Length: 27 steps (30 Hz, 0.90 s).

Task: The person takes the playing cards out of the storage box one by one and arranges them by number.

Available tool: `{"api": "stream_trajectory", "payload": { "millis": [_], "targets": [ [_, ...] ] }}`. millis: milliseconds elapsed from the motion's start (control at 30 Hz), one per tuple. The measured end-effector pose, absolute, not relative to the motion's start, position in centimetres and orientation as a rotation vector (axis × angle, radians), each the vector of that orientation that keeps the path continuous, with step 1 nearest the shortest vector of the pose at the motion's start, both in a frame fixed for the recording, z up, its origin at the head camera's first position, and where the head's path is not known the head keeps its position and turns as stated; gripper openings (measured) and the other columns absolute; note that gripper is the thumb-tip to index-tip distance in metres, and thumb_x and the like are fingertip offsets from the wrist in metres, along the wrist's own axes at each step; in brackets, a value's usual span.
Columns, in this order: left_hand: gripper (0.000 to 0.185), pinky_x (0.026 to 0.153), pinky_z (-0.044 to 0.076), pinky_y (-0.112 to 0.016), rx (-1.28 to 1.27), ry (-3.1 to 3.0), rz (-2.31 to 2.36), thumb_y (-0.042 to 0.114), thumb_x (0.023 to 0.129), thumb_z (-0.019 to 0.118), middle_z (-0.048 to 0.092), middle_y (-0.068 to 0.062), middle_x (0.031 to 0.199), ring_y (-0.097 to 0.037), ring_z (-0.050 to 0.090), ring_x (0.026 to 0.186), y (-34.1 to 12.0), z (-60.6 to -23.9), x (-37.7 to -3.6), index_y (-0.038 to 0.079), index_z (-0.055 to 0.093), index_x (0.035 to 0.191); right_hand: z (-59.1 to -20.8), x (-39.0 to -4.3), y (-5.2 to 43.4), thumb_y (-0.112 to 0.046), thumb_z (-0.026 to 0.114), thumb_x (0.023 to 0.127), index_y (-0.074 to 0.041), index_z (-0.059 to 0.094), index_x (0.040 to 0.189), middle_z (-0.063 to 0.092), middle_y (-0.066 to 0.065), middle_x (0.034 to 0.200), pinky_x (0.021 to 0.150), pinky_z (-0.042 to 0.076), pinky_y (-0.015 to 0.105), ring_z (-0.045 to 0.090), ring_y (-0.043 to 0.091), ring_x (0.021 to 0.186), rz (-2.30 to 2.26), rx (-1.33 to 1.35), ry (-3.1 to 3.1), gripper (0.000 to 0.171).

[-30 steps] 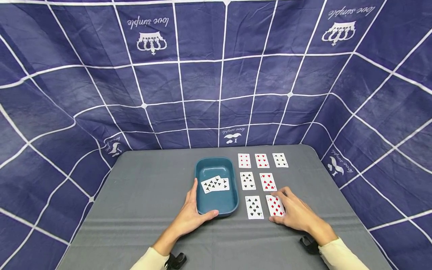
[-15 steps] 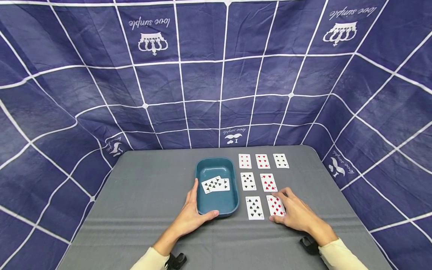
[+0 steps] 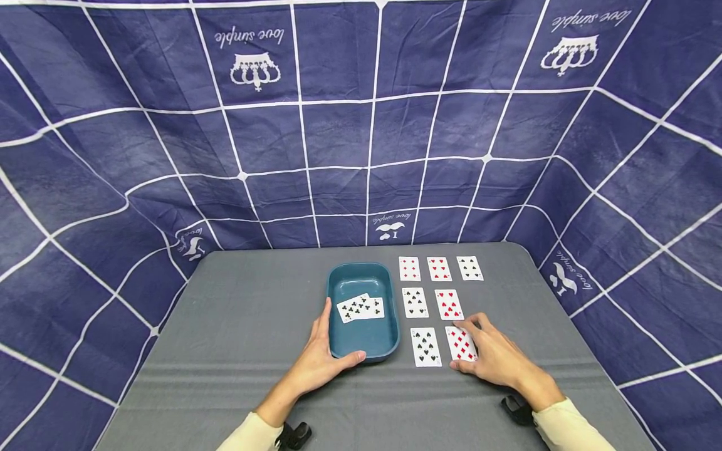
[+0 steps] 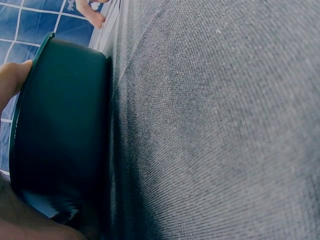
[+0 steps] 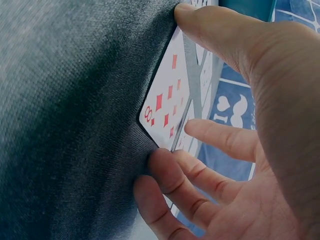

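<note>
- Surface: grey cloth, with a dark blue gridded backdrop hanging behind and to both sides.
- Left hand: rests against the near left corner of the tray. The fingers lie straight along the tray's left wall and the thumb presses on the near rim; the hand is not curled round it. The left wrist view shows the thumb on the tray's dark outer wall.
- Tray: teal, oblong, standing flat on the surface just left of the laid-out cards. Two cards lie face up inside it, overlapping; the top one shows black clubs.
- Card grid, right of the tray, all face up and apart from one another: a far row of three, a middle row of two, and a near row of two.
- Near row: a black spade card on the left and a red diamond card on the right.
- Right hand: lies on the surface at the diamond card's right edge. The right wrist view shows the thumb at one end of the diamond card and the fingers, spread and lightly bent, at the other corner. The card lies flat, not lifted.
- Sleeves: pale cream, at the bottom edge of the head view.
</note>
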<state>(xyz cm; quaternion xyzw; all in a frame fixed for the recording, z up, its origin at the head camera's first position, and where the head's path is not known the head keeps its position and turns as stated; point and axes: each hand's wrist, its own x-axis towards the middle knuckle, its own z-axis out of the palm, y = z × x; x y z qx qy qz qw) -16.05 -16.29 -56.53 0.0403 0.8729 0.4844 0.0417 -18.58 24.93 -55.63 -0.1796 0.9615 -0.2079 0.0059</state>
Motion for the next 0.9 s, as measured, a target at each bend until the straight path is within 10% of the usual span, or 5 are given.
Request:
{"api": "stream_trajectory", "payload": {
  "millis": [900],
  "targets": [
    [0.148, 0.134, 0.038, -0.073, 0.128, 2.663, 1.503, 0.053, 0.085, 0.101, 0.028, -0.026, 0.189, -0.049, 0.04, 0.17, -16.5, -56.5, -16.0, 0.018, 0.003, 0.19, -51.3, -20.9, 19.3, -0.04, 0.104, 0.086, -0.017, 0.077, 0.144, 0.069, 0.008, 0.137, 0.081, 0.065, 0.053, 0.075, 0.03, 0.111, -0.478, -0.965, 3.181, 0.069]
  ]
}}
